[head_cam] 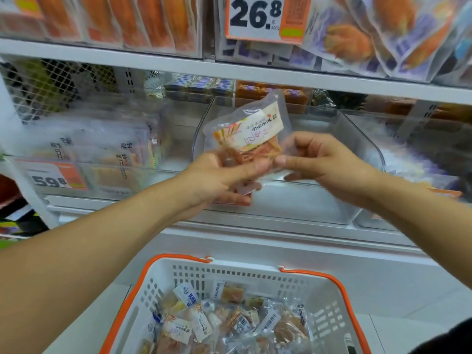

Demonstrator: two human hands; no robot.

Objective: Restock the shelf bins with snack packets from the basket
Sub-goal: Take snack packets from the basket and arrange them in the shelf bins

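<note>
white shop shelving fills the upper half of the frame, two tiers of clear plastic bins stacked with bagged snacks. across the top run orange packets at upper left and purple-printed packets at upper right, with a price card (258,17) reading "26.8" between them. on the lower tier, at middle left, a bin of pale packets carries an orange card (52,178) reading "59.8".

centre frame, both hands hold one snack packet (249,134) up in front of the clear bin (357,141) at the middle of the lower tier. that bin looks nearly bare inside, so it is probably the one being filled. the left hand (224,176) grips the packet's lower edge, thumb over the front and fingers curled beneath; it seems to hold a second, smaller packet under the first, though that is too blurred to be sure. the right hand (319,159) pinches the packet's lower right corner between thumb and forefinger, the other fingers loosely bent. held tilted with the label side toward the camera, the packet is likely being turned to face outward before it goes in. its white label has red and dark chinese characters, too small to read; shredded orange strips show through the film.

at the bottom centre, the white basket (329,318) with orange handles sits below the shelf, within easy reach, with many small packets left in it, so much of the restocking remains.
</note>
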